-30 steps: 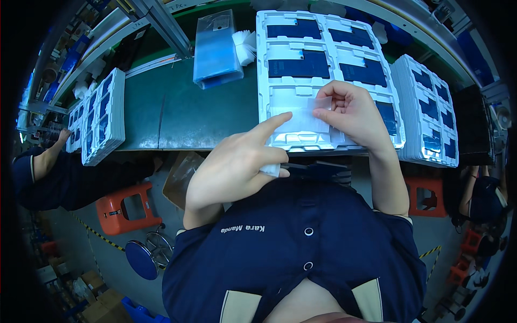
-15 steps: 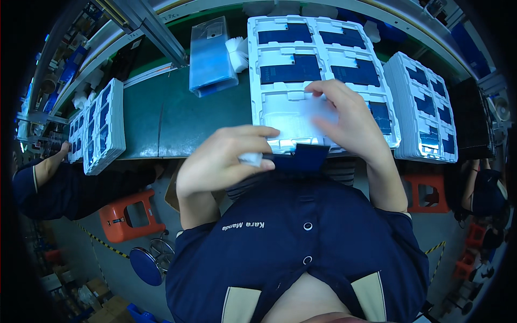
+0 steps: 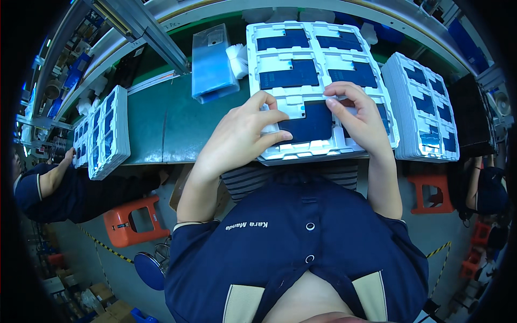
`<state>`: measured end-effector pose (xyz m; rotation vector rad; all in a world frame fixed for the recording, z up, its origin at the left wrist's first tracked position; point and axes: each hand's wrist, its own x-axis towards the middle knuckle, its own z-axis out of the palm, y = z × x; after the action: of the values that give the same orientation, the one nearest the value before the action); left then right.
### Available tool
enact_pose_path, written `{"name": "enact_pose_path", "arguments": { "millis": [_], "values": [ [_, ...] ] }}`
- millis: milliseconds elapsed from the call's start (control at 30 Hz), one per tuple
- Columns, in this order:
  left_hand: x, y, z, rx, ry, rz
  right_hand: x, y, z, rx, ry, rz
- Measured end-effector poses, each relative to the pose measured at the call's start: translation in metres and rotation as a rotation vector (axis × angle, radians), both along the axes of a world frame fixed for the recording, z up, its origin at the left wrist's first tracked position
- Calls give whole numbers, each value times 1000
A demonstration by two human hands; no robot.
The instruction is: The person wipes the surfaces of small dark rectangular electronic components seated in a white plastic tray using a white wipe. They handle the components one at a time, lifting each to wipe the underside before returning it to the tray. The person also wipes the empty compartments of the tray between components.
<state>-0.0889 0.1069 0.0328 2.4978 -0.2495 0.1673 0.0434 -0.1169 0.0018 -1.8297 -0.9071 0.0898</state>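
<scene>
A dark, flat L-shaped panel (image 3: pixel 315 125) lies over the near-left pocket of the white molded tray (image 3: pixel 253 67). My left hand (image 3: pixel 237 132) has its thumb and fingers closed at the panel's left edge. Tucked in that same hand is a small white wad (image 3: pixel 269 127), perhaps cloth or paper. At the panel's upper right corner, the thumb and forefinger of my right hand (image 3: pixel 358 116) are pinched together. Other dark panels (image 3: pixel 293 74) of the same shape sit in the tray's other pockets; my right hand partly covers the near-right one.
A stack of filled white trays (image 3: pixel 423 118) stands at the right, with another tray stack (image 3: pixel 110 134) at the left. Behind my left hand are a clear bluish plastic sleeve (image 3: pixel 215 67) and a white bundle (image 3: pixel 237 60). A co-worker's arm (image 3: pixel 51 180) shows at far left.
The dark panel has moved from near my chest up over the tray's near-left pocket. My left hand has moved forward with it, and my right hand has come to its corner.
</scene>
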Motion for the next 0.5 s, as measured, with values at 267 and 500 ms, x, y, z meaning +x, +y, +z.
{"name": "enact_pose_path", "arguments": {
  "millis": [267, 500],
  "values": [
    [3, 3, -4, -103, -107, 9, -9, 0, 12, -303, -436, 100],
    [13, 19, 7, -482, -323, 130, -1, 8, 17, -419, -476, 118]
  ]
}}
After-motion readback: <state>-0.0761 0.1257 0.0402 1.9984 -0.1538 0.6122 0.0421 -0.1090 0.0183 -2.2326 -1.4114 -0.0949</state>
